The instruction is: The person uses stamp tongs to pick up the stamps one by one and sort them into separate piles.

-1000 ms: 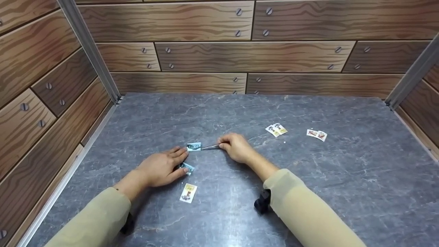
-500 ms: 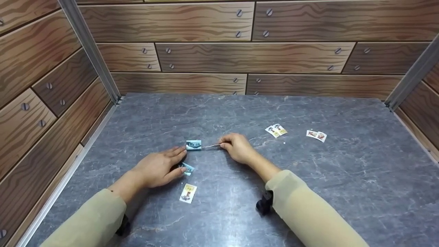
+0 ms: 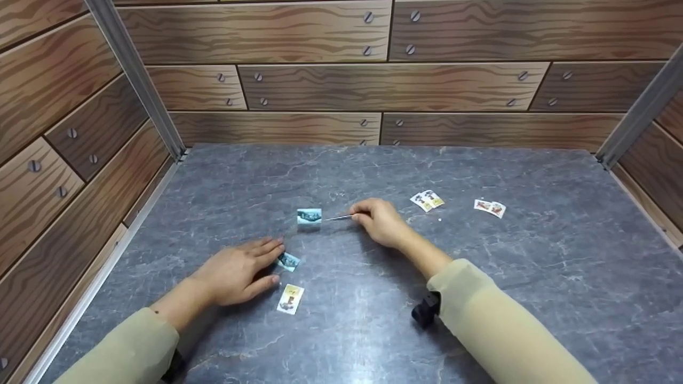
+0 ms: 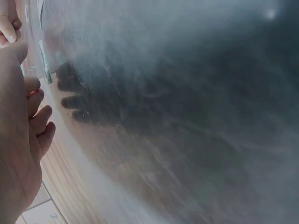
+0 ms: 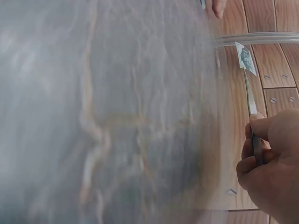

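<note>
My right hand pinches a pair of tweezers, whose tips hold a blue postage stamp by its right edge. In the right wrist view the same stamp stands tilted at the tweezer tips, and in the head view it appears raised over the table. My left hand, palm down with relaxed, slightly spread fingers, holds nothing. By its index fingertip lies a second blue stamp, flat on the table. Just nearer the person is a white and yellow stamp, right of the left thumb.
Farther right on the grey marbled table lie a pair of white and yellow stamps and a pair of white and red stamps. Wood-patterned walls with metal corner posts surround the table's back and sides.
The blue stamp at the tweezers has come away from my left fingertips, moving up and slightly right with the right hand. My left hand has drawn back left and nearer the person.
</note>
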{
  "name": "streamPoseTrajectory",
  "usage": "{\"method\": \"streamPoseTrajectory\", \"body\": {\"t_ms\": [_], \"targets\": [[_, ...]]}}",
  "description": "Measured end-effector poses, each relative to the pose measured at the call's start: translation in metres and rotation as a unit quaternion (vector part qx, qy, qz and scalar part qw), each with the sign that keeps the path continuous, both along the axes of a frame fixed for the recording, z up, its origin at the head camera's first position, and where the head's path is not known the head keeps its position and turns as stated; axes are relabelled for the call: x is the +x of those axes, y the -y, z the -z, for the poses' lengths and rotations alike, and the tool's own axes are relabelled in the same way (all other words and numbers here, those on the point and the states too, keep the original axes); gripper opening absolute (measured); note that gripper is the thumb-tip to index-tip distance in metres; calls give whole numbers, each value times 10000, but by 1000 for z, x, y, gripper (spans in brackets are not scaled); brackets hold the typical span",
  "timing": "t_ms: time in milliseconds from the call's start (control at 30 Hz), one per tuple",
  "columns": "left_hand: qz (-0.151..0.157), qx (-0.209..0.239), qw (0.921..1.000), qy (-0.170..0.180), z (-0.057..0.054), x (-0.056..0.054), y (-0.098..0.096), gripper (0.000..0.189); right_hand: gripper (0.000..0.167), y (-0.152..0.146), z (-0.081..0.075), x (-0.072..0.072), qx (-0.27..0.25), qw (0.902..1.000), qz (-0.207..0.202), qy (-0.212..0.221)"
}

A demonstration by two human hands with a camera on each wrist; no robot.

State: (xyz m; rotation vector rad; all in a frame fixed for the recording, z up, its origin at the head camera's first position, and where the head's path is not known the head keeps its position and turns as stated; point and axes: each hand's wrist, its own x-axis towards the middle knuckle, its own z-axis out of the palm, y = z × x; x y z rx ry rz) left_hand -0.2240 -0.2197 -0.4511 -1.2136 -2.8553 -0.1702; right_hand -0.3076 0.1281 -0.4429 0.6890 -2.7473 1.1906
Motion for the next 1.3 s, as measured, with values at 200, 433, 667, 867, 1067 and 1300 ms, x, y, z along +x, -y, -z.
{"method": "streamPoseTrajectory", "body": {"t_ms": [200,433,667,867,1067,1300], "targets": [[261,-24,9994,-230,3,8,5,66,12,-18,-9,3,73,9999,112,-33],[231,-57,9995,-225,9,13,9,63,13,-38,-18,8,83,9999,91,-90],[244,-98,9993,-260,10,13,8,62,12,-69,-29,18,229,9995,205,-117],[268,-81,9992,-267,9,12,6,62,12,-104,-33,30,296,9987,286,-312],[248,-48,9994,-216,9,13,6,61,14,-137,-32,42,342,9975,446,-419],[188,-28,9998,-112,10,13,5,62,14,-174,-27,51,409,9958,739,-355]]}}
